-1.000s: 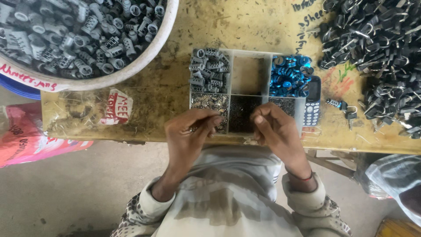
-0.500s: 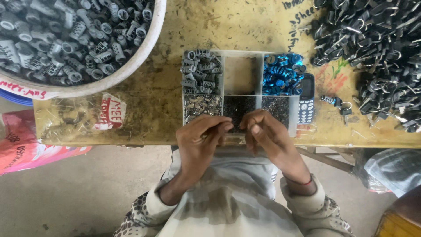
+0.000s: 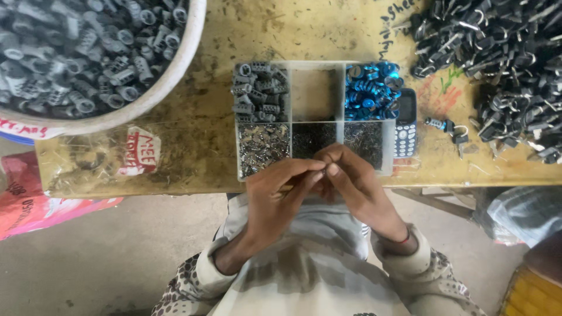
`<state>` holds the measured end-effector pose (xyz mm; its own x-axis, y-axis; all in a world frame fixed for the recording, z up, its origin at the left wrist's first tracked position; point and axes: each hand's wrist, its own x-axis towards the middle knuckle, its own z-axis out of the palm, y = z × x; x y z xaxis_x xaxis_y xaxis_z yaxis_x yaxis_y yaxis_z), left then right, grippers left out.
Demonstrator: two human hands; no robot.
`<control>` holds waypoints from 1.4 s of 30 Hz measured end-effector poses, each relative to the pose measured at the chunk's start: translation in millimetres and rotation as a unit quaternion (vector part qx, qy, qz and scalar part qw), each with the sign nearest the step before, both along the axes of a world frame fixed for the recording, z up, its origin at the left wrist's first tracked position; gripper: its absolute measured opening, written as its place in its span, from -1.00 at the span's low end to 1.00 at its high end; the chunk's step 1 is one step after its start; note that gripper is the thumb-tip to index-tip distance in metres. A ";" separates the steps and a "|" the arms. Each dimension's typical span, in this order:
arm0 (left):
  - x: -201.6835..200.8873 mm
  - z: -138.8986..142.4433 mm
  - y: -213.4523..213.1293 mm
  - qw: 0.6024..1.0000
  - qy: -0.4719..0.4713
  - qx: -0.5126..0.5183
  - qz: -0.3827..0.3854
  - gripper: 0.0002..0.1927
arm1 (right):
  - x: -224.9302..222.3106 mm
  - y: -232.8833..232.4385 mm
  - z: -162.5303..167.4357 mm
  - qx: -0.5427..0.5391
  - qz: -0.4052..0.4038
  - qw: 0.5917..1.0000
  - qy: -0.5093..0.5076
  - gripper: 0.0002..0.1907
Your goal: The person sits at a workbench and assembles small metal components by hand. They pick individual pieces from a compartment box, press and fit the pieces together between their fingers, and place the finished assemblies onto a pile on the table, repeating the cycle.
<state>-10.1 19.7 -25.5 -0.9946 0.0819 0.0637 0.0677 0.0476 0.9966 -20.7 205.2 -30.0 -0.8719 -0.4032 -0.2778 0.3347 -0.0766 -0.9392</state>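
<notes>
My left hand (image 3: 281,190) and my right hand (image 3: 351,181) meet fingertip to fingertip at the table's near edge, pinching a small part that is too tiny to make out. They hover over the front of a clear compartment box (image 3: 294,111). Its cells hold grey ribbed cylinders (image 3: 257,92), blue round caps (image 3: 370,89), small silver pieces (image 3: 261,146) and fine dark bits (image 3: 313,137); one cell in the back row looks empty.
A big white basin (image 3: 164,82) full of grey cylinders stands at the back left. Heaps of dark metal padlock parts (image 3: 503,58) lie at the right. A keypad phone (image 3: 405,123) rests beside the box. A red bag (image 3: 35,202) hangs at the left.
Both hands have drawn closer together in front of the box, fingertips now touching around a small part. The view has shifted slightly.
</notes>
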 end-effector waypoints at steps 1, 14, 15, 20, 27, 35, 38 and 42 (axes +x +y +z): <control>1.0 0.4 -1.5 1.000 0.010 -0.016 0.001 -0.84 | 0.4 -0.7 1.4 0.000 0.000 1.000 0.006 -0.80; 8.6 16.4 -12.4 0.993 -0.025 -0.107 -0.033 -0.85 | 0.1 6.1 27.8 0.190 0.020 0.943 0.272 -0.78; 7.6 15.4 -14.9 0.994 -0.036 -0.091 -0.053 -0.86 | -1.4 7.3 29.1 0.180 0.021 0.938 0.296 -0.75; 1.8 -2.1 -25.3 0.991 -0.081 -0.005 -0.102 -0.88 | -4.7 10.8 28.4 0.127 0.057 0.970 0.199 -0.63; 2.0 -16.1 -29.6 0.984 -0.098 0.106 -0.107 -0.86 | -8.8 9.5 22.1 0.076 0.100 0.982 0.140 -0.71; -8.6 -18.7 -22.4 0.990 -0.065 0.050 -0.115 -0.90 | -19.9 55.6 15.2 0.586 0.130 0.666 0.444 -0.84; -11.5 -18.7 -23.1 0.986 -0.083 0.076 -0.124 -0.91 | -22.8 56.5 17.6 0.554 0.133 0.723 0.391 -0.91; -11.0 -20.0 -27.1 0.990 -0.036 0.029 -0.134 -0.91 | -23.9 50.1 17.7 0.527 0.067 0.775 0.343 -0.91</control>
